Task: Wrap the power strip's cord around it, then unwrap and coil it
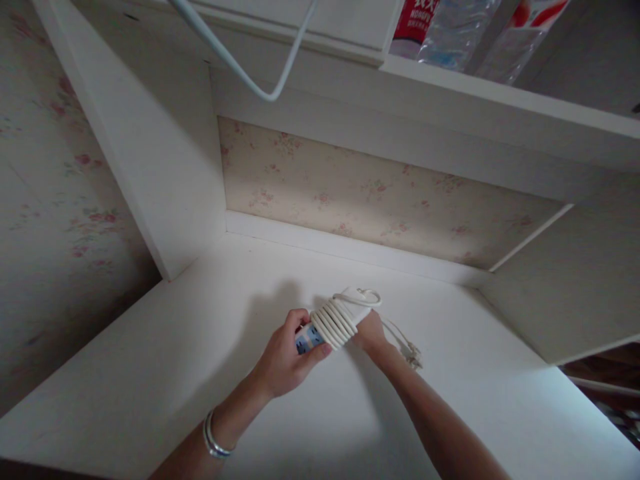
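Observation:
Above the white desktop I hold a power strip (311, 339) with blue socket panels, tilted up to the right. Its white cord (334, 324) is wound around the middle in several tight turns, and a loop curls over the far end. My left hand (290, 353) grips the near end, thumb along the socket side. My right hand (369, 332) is behind the far end, its fingers mostly hidden by the strip. To the right of that hand, a thin cord end with what looks like a plug (414, 357) hangs down near the desktop.
The white desktop (210, 373) lies between side panels left (165, 147) and right (590, 280). A shelf (500, 100) overhead carries clear plastic bottles (457, 33) and a red-labelled one. A pale bent rod or cable (270, 97) hangs at top. Floral wallpaper (350, 187) covers the back.

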A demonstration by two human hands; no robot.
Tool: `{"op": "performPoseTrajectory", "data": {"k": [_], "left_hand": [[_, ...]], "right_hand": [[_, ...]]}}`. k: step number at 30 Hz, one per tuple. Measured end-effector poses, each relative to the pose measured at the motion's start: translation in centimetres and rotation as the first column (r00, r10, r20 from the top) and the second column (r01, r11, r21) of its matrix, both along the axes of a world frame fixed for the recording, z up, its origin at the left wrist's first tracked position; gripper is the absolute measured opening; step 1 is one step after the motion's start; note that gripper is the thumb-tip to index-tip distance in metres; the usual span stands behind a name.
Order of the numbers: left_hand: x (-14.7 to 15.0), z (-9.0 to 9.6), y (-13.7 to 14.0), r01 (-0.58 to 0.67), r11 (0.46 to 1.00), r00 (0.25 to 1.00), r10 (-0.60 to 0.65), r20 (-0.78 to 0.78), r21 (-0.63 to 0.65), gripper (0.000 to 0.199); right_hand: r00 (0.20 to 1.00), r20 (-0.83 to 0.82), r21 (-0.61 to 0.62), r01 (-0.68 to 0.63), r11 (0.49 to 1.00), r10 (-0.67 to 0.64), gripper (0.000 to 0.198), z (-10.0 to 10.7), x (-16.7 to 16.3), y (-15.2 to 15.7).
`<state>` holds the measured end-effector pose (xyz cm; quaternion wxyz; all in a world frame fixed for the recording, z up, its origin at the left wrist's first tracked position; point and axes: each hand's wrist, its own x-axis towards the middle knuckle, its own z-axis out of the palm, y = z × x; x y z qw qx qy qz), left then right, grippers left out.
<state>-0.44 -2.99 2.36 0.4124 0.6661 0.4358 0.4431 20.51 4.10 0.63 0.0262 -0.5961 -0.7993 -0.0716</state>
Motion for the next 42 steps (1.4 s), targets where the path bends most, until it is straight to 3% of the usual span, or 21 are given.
{"op": "performPoseTrajectory", "data": {"k": [3,6,11,20,23,31,36,42], "left_hand": [[0.1,-0.4,0.6,-0.102,0.994,0.995,0.103,0.009,-0.031,0.039],[0.1,-0.8,1.2,-0.191,0.981,0.982,0.191,0.008,-0.024,0.034],[0.2,-1.2,1.8,-0.273,0.962,0.953,0.271,-0.138,0.005,0.033],[-0.4,-1.6,2.6,-0.391,0.902,0.757,0.429,-0.492,0.185,0.028],[-0.5,-1.6,2.5,-0.340,0.911,0.728,0.411,-0.549,0.233,0.026],[0.4,-1.6,1.4,-0.149,0.959,0.803,0.260,-0.537,0.241,0.021],[0.5,-1.2,0.9,-0.035,0.974,0.853,0.146,-0.501,0.225,0.016],[-0.1,-0.1,0.2,0.206,0.953,0.915,-0.107,-0.388,0.224,0.021]], "right_hand": [[1.000,0.008,-0.012,-0.010,1.000,0.011,0.036,-0.2,-0.8,-1.9],[0.993,0.017,-0.007,-0.113,0.994,0.113,0.044,-0.1,-1.3,-3.8],[0.967,0.043,0.059,-0.252,0.966,0.250,0.042,1.3,-1.2,-5.4],[0.945,0.143,0.116,-0.311,0.943,0.294,0.039,5.2,-0.5,-5.3],[0.928,0.174,0.130,-0.355,0.926,0.331,0.041,6.8,-0.5,-4.2],[0.924,0.143,0.229,-0.379,0.896,0.354,0.051,9.8,-3.5,-2.6],[0.847,0.203,0.184,-0.526,0.830,0.491,0.054,10.2,-6.0,-0.9],[0.795,0.259,0.026,-0.573,0.819,0.548,0.054,9.3,-6.0,3.2]]}}
